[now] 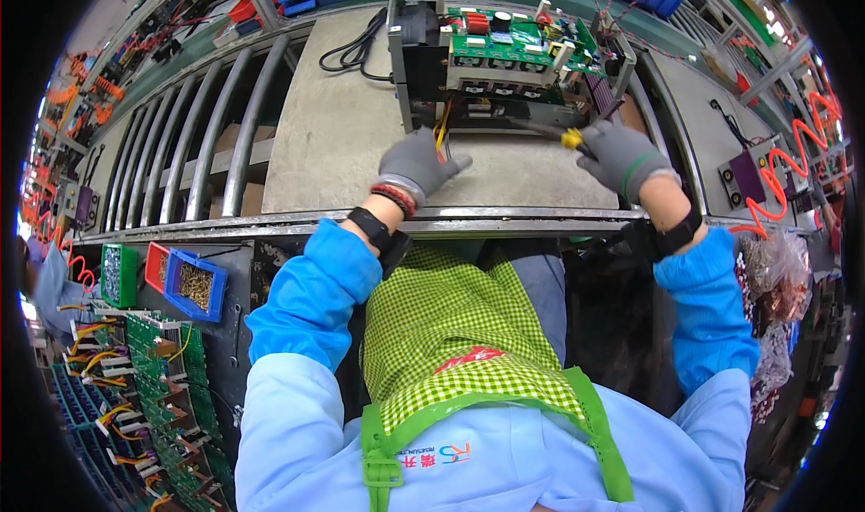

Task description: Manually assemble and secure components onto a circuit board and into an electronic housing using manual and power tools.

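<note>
Starting with the largest item, locate the conveyor (256, 126) running across the view. Next, find the grey pallet (324, 133) laid over it, and on that the open-framed unit (500, 86), standing toward the far side. Judging from posture, classify the step in hand as tool work at the near, lower face of the unit, probably wiring or fastening; treat as unconfirmed. For the next move, judge as needed a steady tool tip at the chosen point inside the frame, with loose leads kept out of its path. Relative to the hands, place the unit just beyond both: near corner at left close to the left hand (420, 162), near corner at right close to the right hand (623, 156). Note the green PCB (527, 54) mounted on top, populated and facing up. Read the left hand as gloved, palm down, with fingers part bent and thumb spread well away; cannot confirm any grip. Read the right hand as gloved and closed around a yellow-ended tool (571, 138). See the dark shank pointing left, toward the underside of the unit; cannot determine tool type or contact, owing to blur. To the left of the unit, observe the black cable (356, 50) looped on the pallet. Finally, identify the thin yellow wires (442, 126) hanging from the near face, just beside the left fingertips.
</note>
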`<state>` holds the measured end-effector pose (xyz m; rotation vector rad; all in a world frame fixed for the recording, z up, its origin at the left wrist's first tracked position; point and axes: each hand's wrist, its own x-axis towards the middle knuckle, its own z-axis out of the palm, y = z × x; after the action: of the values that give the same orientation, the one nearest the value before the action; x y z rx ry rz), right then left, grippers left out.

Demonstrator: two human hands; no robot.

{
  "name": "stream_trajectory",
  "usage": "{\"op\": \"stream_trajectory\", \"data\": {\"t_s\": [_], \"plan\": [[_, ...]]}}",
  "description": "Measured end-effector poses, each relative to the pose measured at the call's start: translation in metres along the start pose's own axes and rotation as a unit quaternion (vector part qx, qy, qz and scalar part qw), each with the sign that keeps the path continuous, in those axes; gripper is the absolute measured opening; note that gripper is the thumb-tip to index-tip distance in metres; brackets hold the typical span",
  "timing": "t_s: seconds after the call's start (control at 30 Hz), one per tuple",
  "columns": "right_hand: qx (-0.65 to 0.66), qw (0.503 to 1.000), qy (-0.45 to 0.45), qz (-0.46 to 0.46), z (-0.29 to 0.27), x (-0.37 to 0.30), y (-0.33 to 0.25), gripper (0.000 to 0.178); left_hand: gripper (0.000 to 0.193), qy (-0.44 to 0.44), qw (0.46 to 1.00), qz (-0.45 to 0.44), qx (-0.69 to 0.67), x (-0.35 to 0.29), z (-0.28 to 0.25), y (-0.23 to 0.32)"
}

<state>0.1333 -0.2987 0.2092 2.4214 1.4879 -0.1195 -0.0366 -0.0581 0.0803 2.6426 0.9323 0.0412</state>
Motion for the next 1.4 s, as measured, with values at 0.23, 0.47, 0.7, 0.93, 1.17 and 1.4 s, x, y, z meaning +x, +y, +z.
{"op": "stream_trajectory", "data": {"t_s": [0.23,0.47,0.7,0.93,1.17,1.4], "plan": [[0.107,0.994,0.001,0.032,0.053,-0.017,0.005,0.034,0.040,-0.206,0.957,0.056,-0.196,0.018,0.002,-0.003],[0.119,0.981,0.150,-0.011,0.092,-0.002,0.027,0.031,0.023,-0.133,0.836,0.169,-0.504,0.028,0.035,0.015],[0.079,0.981,0.177,-0.016,0.093,0.012,0.025,0.030,0.024,-0.122,0.888,0.186,-0.403,0.073,0.029,0.021],[0.033,0.989,0.144,0.011,0.083,0.024,0.021,0.030,0.026,-0.126,0.903,0.210,-0.354,0.079,0.025,0.016],[0.029,0.992,0.120,-0.014,0.072,0.042,0.019,0.027,0.027,0.060,0.930,0.277,-0.235,0.075,0.026,0.016],[-0.024,0.986,0.167,-0.008,0.071,0.048,0.015,0.027,0.048,0.121,0.963,0.205,-0.128,0.040,0.033,0.004]]}}
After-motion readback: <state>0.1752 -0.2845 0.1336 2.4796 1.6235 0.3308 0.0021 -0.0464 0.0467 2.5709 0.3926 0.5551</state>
